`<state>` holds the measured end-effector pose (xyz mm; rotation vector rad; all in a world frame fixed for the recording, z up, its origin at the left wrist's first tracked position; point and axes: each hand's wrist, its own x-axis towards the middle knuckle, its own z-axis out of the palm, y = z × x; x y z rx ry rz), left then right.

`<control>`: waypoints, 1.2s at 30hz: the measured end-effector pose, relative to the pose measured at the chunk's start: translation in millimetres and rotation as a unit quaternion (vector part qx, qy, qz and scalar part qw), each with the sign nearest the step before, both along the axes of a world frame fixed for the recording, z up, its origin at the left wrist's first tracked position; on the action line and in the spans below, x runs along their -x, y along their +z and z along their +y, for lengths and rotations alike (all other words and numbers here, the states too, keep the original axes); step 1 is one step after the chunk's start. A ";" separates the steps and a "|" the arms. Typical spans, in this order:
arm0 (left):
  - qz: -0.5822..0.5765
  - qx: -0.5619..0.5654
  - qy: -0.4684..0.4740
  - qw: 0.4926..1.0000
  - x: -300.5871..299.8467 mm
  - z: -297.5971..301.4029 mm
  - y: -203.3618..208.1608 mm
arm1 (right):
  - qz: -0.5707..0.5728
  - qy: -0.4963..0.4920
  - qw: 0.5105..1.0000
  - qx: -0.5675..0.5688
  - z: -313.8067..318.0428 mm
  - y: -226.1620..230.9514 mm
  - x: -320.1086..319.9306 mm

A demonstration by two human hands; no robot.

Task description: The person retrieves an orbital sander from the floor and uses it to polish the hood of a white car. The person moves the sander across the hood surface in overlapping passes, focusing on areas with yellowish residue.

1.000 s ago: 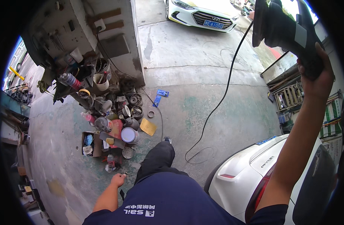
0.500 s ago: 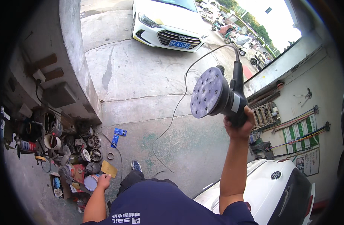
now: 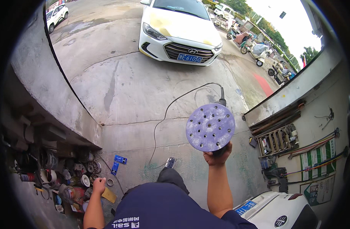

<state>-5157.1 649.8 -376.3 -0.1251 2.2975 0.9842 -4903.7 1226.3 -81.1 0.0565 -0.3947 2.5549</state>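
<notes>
My right hand (image 3: 217, 153) grips the dark body of an electric disc sander (image 3: 222, 101), raised in front of me. Its round purple pad (image 3: 210, 128), whitened with dust and dotted with holes, faces me and covers most of the tool. A black power cord (image 3: 171, 100) leaves the sander's far end and loops down to the floor. Low on the left, my left hand (image 3: 99, 185) is closed, its fingers curled; whether anything is inside is hidden. Just beyond it lies a tan sheet (image 3: 109, 195), partly overlapped by the hand in this view.
Cans, tubs and tools (image 3: 74, 187) crowd the left wall. Two blue packets (image 3: 118, 162) and a ring (image 3: 110, 182) lie on the floor. A white car (image 3: 182, 34) stands ahead; another white car (image 3: 281, 208) is close at right. A rack (image 3: 278, 139) lines the right wall.
The sander has swung lower and turned, so its pad now faces me squarely. My left hand has shifted left of the tan sheet. My foot has stepped forward and the view has tilted up.
</notes>
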 end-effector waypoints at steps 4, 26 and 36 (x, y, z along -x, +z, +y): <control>-0.042 -0.084 0.127 0.987 -23.1 94.4 15.2 | -0.038 0.069 0.997 0.021 87.8 -5.6 46.8; -0.289 -0.706 0.126 0.635 252.8 789.2 238.8 | -0.382 0.489 0.730 -0.288 371.9 -17.9 406.1; -0.245 -0.667 0.098 0.697 367.2 924.9 271.8 | -0.213 -0.061 0.478 -0.850 520.1 -43.6 504.9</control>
